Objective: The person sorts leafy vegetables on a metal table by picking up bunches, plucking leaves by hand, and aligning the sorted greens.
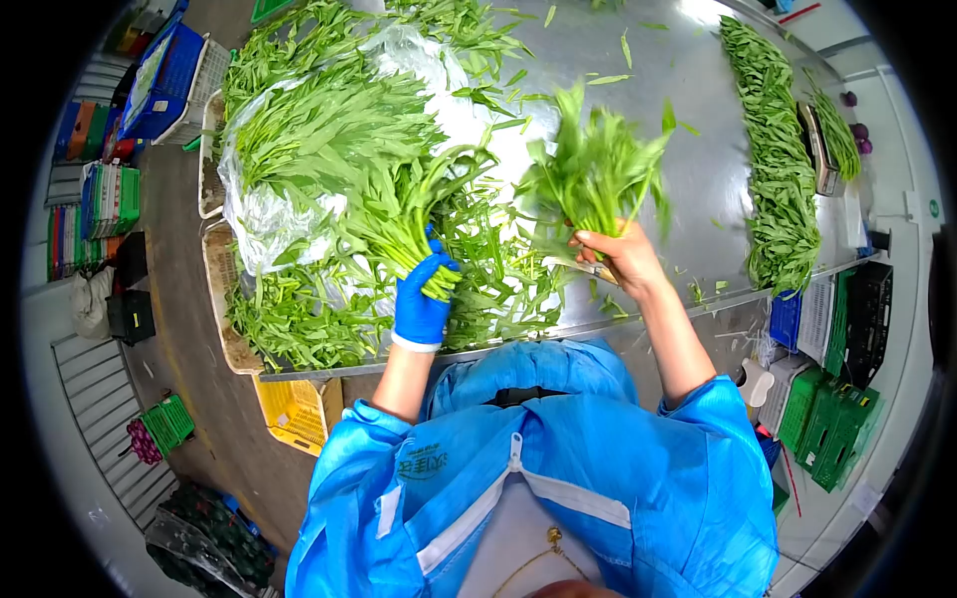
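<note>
My left hand (424,304), in a blue glove, is closed around the stems of a bunch of water spinach (404,219), its long leaves fanning up and away. In my bare right hand (623,257) a second bunch of water spinach (598,164) is gripped by the stems, its leaves blurred by motion. A thin pale-brown object (581,267) shows just below that bunch; whether my hand holds it is unclear. Beyond my left hand lies a large heap of the greens (329,130) on clear plastic sheeting (284,234). Loose leaves and stems (498,269) are scattered between my hands.
The metal table (688,60) carries a long row of greens (773,159) on the right, with a scale (817,149) beside it. Pale crates (224,299) line the left edge, and a yellow crate (294,414) is below. Green crates (822,429) stand on the right.
</note>
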Demonstrator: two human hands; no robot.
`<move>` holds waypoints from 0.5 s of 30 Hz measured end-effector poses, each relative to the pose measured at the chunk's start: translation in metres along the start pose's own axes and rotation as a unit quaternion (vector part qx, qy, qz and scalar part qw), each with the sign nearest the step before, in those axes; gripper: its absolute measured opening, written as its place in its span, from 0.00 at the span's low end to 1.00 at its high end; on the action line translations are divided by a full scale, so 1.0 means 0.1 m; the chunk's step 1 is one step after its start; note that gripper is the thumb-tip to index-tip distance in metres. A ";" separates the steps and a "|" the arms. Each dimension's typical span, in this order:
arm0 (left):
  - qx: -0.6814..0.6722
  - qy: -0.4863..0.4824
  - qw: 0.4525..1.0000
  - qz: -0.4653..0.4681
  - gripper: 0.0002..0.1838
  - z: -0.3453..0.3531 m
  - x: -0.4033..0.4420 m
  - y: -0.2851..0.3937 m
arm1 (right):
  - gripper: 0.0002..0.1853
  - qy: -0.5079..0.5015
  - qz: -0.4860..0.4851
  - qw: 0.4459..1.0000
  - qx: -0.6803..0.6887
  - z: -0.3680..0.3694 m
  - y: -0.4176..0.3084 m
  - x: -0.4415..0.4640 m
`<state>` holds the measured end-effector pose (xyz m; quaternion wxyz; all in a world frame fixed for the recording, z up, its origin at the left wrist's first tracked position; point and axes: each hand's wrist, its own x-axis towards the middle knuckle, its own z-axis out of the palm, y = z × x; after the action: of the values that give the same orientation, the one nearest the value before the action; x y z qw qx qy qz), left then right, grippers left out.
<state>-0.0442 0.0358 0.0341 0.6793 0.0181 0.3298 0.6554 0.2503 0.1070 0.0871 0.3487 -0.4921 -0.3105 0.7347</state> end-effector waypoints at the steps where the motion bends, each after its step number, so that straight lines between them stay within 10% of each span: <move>1: 0.010 0.001 1.000 -0.002 0.28 0.04 0.01 -0.04 | 0.09 0.039 0.003 0.997 -0.064 0.02 0.04 0.05; 6: 0.038 0.014 0.998 0.047 0.28 0.24 -0.06 -0.02 | 0.11 0.013 -0.042 0.996 0.072 0.32 -0.09 -0.18; 15: 0.227 0.081 0.959 -0.152 0.16 -0.04 -0.01 -0.85 | 0.11 0.038 0.163 0.986 -0.023 0.41 1.01 0.04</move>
<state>0.0284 0.0210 -0.0073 0.7200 0.0685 0.5225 0.4516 0.1900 0.0490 0.0179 0.2240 -0.5714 -0.2294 0.7554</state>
